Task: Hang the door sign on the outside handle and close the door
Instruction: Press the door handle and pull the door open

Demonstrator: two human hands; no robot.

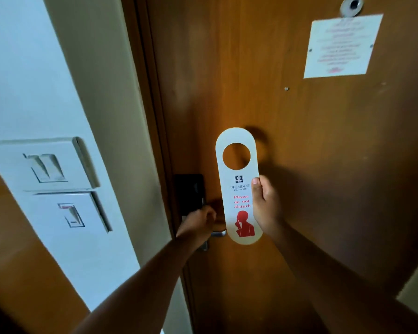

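We are gripping the inside door handle (217, 233) with our closed left hand (198, 225) to open the door (299, 141), while our right hand (266, 203) is pinching the door sign (239, 186) upright, right of the handle, ready for hanging outside.

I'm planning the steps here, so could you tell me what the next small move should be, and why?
Probably press the door handle down and pull the door inward. The left hand already grips it, the door looks shut, and the right hand holds the sign unhung; the outside handle is out of view.
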